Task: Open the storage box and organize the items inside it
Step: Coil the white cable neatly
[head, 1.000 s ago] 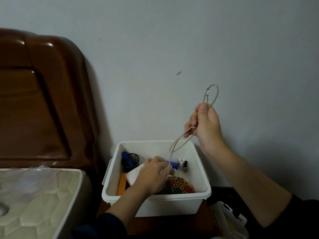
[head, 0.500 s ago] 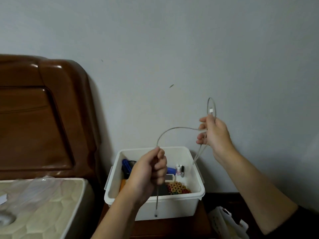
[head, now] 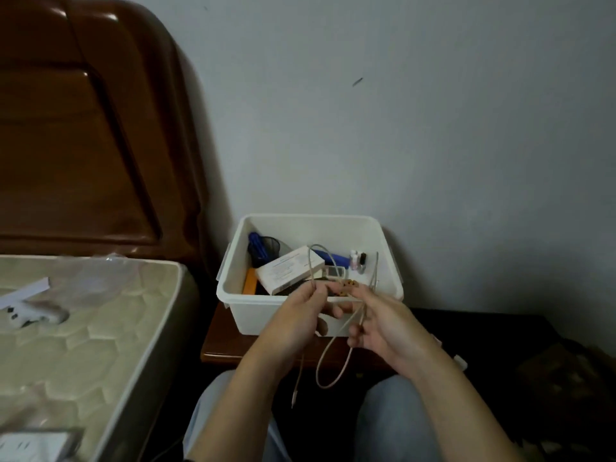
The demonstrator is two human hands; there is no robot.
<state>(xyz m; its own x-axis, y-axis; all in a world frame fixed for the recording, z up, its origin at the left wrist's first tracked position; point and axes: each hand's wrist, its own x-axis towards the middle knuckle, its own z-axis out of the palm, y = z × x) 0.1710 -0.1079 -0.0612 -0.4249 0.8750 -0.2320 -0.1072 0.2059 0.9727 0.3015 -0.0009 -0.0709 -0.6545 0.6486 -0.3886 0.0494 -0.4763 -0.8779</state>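
Where both hands meet, cable (head: 335,356) pinched between fingers (head: 313,290)

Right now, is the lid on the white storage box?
No, the white storage box is open on top, with a flat white carton visible inside.

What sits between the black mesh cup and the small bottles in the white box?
In the head view, a white flat carton and a blue object lie between black mesh cup and bottles.
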